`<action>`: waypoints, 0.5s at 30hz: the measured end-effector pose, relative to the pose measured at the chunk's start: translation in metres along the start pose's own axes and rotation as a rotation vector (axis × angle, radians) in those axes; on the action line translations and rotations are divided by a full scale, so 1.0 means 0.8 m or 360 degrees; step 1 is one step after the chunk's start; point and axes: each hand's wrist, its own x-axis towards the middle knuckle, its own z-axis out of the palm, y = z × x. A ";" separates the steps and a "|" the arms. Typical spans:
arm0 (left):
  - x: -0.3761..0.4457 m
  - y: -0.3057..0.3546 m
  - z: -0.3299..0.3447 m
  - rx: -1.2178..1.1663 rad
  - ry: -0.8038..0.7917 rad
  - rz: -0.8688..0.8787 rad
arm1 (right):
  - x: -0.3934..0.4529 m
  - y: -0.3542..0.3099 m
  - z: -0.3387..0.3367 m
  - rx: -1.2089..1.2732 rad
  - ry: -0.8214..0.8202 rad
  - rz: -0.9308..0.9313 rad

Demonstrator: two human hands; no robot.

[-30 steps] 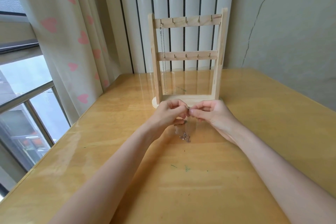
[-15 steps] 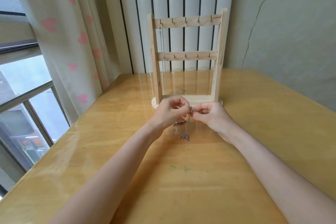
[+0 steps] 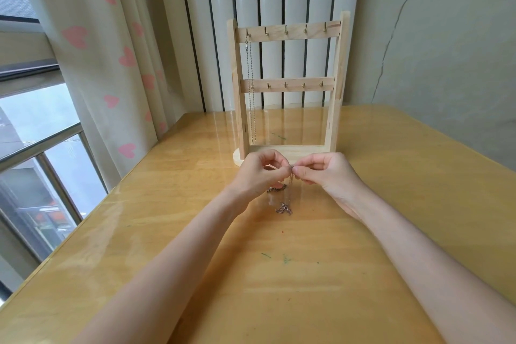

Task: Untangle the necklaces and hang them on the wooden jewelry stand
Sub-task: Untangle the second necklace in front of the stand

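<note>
One wooden jewelry stand [image 3: 287, 86] stands upright near the far edge of the table [image 3: 418, 204], with two crossbars carrying five small hooks each, ten hooks in all. One silver necklace [image 3: 250, 86] already hangs from the leftmost hook of the top bar, its doubled chain falling straight down past the lower bar almost to the base. A second, darker necklace [image 3: 284, 208] is in the person's hands just in front of the stand's base: its upper end sits between the two sets of fingertips, a thin strand drops from there, and a small tangled clump rests on or just above the tabletop below; I cannot tell which. Two bare forearms reach in from the near edge and converge at the middle. The left hand [image 3: 261, 173] has its fingers curled inward, thumb and forefinger pinching the chain. The right hand [image 3: 326, 172] mirrors it, knuckles up, fingertips pinching the same spot, so the two hands nearly touch. A heart-patterned curtain [image 3: 111, 64] hangs at the left.
</note>
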 end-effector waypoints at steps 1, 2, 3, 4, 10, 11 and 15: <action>0.000 0.001 0.001 0.0012 -0.0008 0.0002 | 0.000 0.000 0.001 -0.0017 -0.0004 0.0026; -0.001 0.001 0.002 0.0025 -0.0014 -0.0004 | 0.000 0.000 0.003 -0.0041 -0.0011 0.0050; -0.001 0.002 0.004 0.0040 -0.0021 -0.0013 | 0.000 0.000 0.004 -0.0069 -0.0025 0.0070; -0.001 0.003 0.005 0.0053 -0.0026 -0.0025 | -0.001 0.000 0.006 -0.0094 -0.0047 0.0083; -0.004 0.006 0.008 0.0044 -0.0039 -0.0088 | -0.002 -0.003 0.004 -0.0086 -0.0140 0.0121; -0.004 0.006 0.007 0.0061 -0.0051 -0.0097 | -0.002 -0.002 0.004 -0.0080 -0.0145 0.0125; -0.008 0.002 0.009 0.0240 -0.0211 -0.0120 | 0.000 0.001 0.000 -0.0043 0.0010 0.0094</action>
